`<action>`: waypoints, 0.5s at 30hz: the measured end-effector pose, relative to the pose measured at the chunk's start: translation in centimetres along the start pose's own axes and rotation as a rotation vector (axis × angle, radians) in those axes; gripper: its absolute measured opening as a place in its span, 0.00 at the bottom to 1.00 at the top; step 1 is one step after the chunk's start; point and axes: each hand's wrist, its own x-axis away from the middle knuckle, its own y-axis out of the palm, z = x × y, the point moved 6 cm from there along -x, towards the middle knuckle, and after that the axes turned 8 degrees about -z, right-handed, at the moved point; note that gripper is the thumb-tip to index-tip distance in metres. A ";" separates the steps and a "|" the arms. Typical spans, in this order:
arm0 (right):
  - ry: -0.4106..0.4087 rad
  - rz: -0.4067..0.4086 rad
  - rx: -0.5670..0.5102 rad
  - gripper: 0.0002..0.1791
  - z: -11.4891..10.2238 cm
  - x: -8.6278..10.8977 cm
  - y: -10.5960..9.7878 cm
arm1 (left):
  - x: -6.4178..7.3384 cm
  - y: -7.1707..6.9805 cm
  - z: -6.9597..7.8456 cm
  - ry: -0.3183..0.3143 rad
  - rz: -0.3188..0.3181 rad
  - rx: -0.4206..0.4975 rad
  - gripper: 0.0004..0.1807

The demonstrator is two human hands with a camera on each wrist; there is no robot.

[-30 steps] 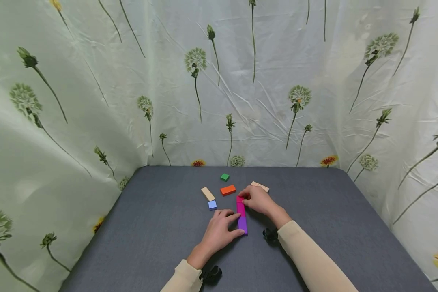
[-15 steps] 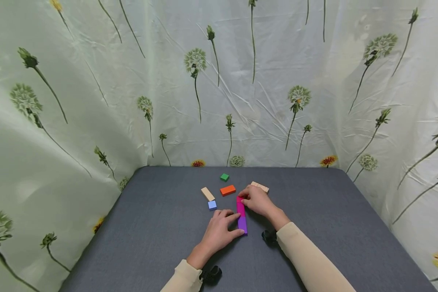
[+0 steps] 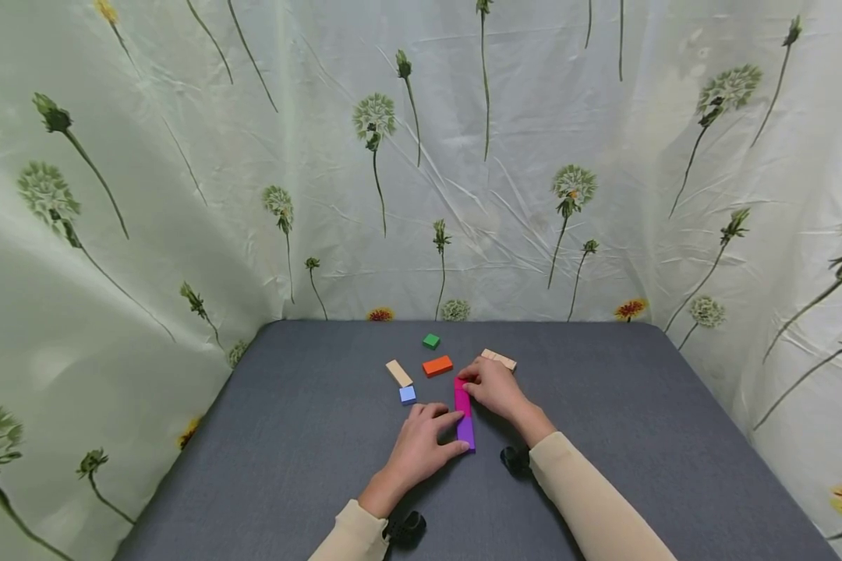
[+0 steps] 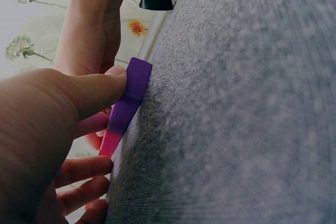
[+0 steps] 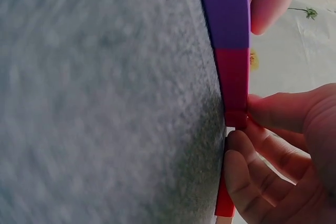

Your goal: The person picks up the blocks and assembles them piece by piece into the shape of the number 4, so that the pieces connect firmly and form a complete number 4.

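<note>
A row of toy blocks lies end to end on the table: a purple block (image 3: pixel 466 434) nearest, a magenta block (image 3: pixel 462 402) beyond it and a small pinkish-red block (image 3: pixel 460 383) at the far end. My left hand (image 3: pixel 421 446) holds the purple block, its thumb by the near end and its index finger near the join with the magenta one. In the left wrist view the thumb rests on the purple block (image 4: pixel 127 106). My right hand (image 3: pixel 498 388) pinches the small block at the far end; its other fingers curl beside it in the right wrist view.
Beyond the row lie an orange block (image 3: pixel 438 366) and a green block (image 3: pixel 431 341). A plain wooden block (image 3: pixel 398 373) and a blue block (image 3: pixel 408 395) are left of it. More plain wood (image 3: pixel 500 358) shows behind my right hand. A flowered curtain (image 3: pixel 323 156) hangs behind the grey table (image 3: pixel 288 436).
My right forearm and wrist have shifted slightly left. Both hands keep their places on the row, and the blocks look unmoved.
</note>
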 end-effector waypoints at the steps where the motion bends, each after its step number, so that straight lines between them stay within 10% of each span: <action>1: 0.001 0.003 0.000 0.10 0.0 0.0 0.0 | 0.0 0.0 0.0 0.000 -0.001 0.000 0.30; 15: 0.011 0.044 -0.007 0.11 0.2 0.3 0.1 | 0.0 -0.1 0.2 -0.006 -0.014 -0.013 0.30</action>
